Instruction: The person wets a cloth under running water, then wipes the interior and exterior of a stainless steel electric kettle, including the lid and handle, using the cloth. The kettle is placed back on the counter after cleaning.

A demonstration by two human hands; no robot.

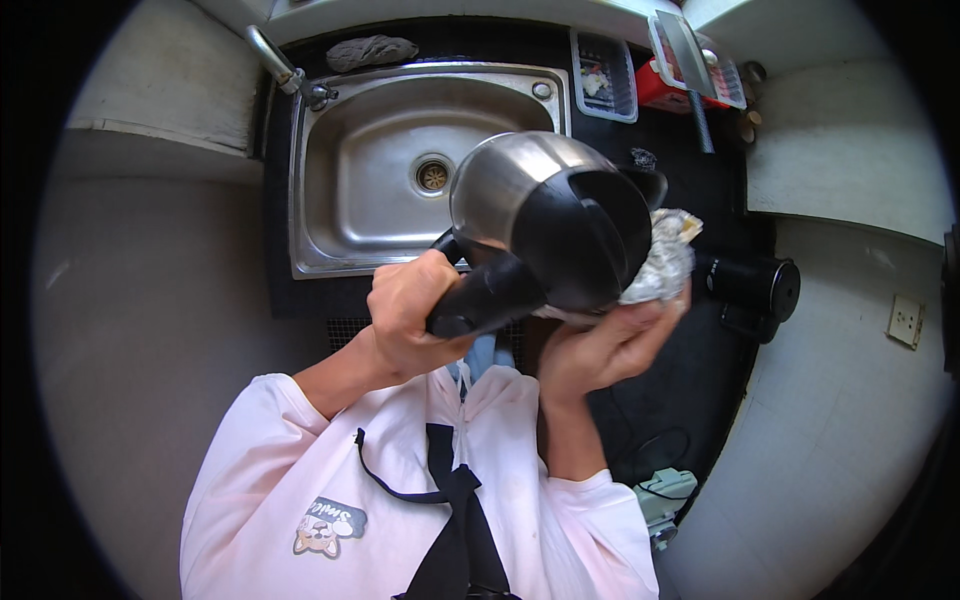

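Note:
A stainless steel electric kettle [517, 169] with a black lid and black handle is held tilted above the counter, beside the right part of the sink. My left hand [416, 315] is closed round the kettle's handle. Against the kettle's underside and far side, my right hand [611, 349] presses a crumpled grey-white cloth [664, 259]; part of the cloth is hidden behind the kettle. The right hand is slightly blurred.
Behind the kettle is a stainless steel sink [375, 187] with a faucet [281, 67]. A grey rag [371, 52], a clear plastic tray [604, 90], a cleaver [686, 60] across a container, and a steel scourer [643, 158] lie around. A black appliance [754, 286] stands right.

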